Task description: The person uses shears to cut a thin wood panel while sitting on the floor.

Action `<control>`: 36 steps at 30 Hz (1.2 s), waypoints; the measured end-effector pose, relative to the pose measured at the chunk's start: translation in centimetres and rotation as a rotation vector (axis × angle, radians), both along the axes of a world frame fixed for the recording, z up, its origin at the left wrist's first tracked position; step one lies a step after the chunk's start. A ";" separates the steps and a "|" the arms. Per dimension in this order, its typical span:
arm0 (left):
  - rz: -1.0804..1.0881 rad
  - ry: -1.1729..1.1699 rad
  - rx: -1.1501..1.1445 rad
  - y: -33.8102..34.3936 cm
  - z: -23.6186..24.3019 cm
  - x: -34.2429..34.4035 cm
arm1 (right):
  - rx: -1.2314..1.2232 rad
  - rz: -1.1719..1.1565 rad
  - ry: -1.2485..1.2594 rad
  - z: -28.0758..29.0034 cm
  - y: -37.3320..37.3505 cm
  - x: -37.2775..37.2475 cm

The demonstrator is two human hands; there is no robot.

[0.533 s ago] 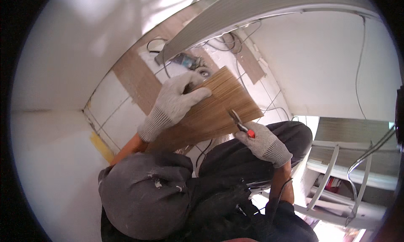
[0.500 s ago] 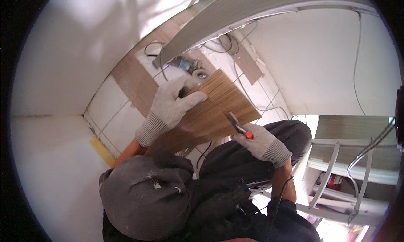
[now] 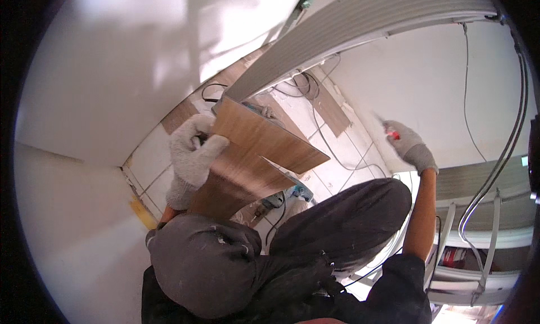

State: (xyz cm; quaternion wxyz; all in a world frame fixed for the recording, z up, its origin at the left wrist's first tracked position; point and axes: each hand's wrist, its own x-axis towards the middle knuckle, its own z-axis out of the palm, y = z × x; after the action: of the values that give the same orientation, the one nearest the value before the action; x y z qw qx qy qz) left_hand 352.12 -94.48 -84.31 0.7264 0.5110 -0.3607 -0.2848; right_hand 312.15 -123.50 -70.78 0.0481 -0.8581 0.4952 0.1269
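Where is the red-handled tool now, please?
In the head view, the red-handled tool is in the right hand, right of the wood-grain plank.

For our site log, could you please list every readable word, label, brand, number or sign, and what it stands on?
None can be read.
Brown board: wood grain, no lettering visible.
Red-handled tool in the right hand: too blurred.
Blue tool and red item at far right: too small to tell.

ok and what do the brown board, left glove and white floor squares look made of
Brown board: wood or wood-look laminate, given its grain and slight sheen. Left glove: apparently knitted fabric, matte, with a textured surface. White floor squares: probably ceramic tile, given straight joint lines; finish unclear.
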 end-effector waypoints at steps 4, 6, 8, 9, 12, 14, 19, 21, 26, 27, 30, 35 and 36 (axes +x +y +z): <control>-0.036 0.009 0.151 -0.8 0.2 -1.0 | -0.025 -0.139 -0.164 -9.8 -13.2 -10.7; -0.112 -0.008 0.122 -1.6 0.1 -0.5 | -0.117 -0.230 -0.034 -15.8 -17.2 -17.9; -0.110 -0.117 0.182 -1.5 1.0 0.1 | 0.096 -0.204 0.156 -22.3 -17.5 -21.5; -0.098 -0.074 0.218 -0.7 0.2 1.1 | 0.238 -0.136 0.264 -26.7 -16.7 -18.6; -0.165 -0.113 0.265 -1.9 0.9 1.1 | 0.489 -0.090 0.447 -34.3 -9.8 -19.7; -0.139 -0.300 0.368 -1.4 3.0 1.6 | 0.588 0.001 0.488 -37.9 -5.1 -16.7; -0.375 -0.305 0.493 -3.1 3.0 2.7 | 0.583 0.076 0.462 -35.6 -4.7 -12.0; -0.406 -0.221 0.476 -3.5 2.5 2.4 | 0.478 0.181 0.353 -29.9 -5.6 -7.3; -0.342 -0.338 0.536 -2.5 3.6 1.2 | 0.699 0.372 -0.436 -7.7 0.0 9.9; -0.333 -0.316 0.524 -2.6 3.6 0.7 | 0.863 0.407 -0.530 -3.8 1.8 12.3; -0.322 -0.317 0.474 -2.3 3.8 -1.0 | 0.829 0.642 -0.458 1.1 6.3 16.4; -0.379 -0.407 0.445 -1.4 4.2 -1.9 | 0.677 0.667 -0.059 2.1 11.2 20.9; -0.405 -0.405 0.408 -1.9 3.9 -2.2 | 0.677 0.666 -0.061 1.3 11.1 20.2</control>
State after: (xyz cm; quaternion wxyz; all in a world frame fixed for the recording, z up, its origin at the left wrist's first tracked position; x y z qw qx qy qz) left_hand 349.90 -96.38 -80.46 0.4518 0.6100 -0.5269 -0.3822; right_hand 332.30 -112.42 -69.46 0.2963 -0.9096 0.1224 0.2642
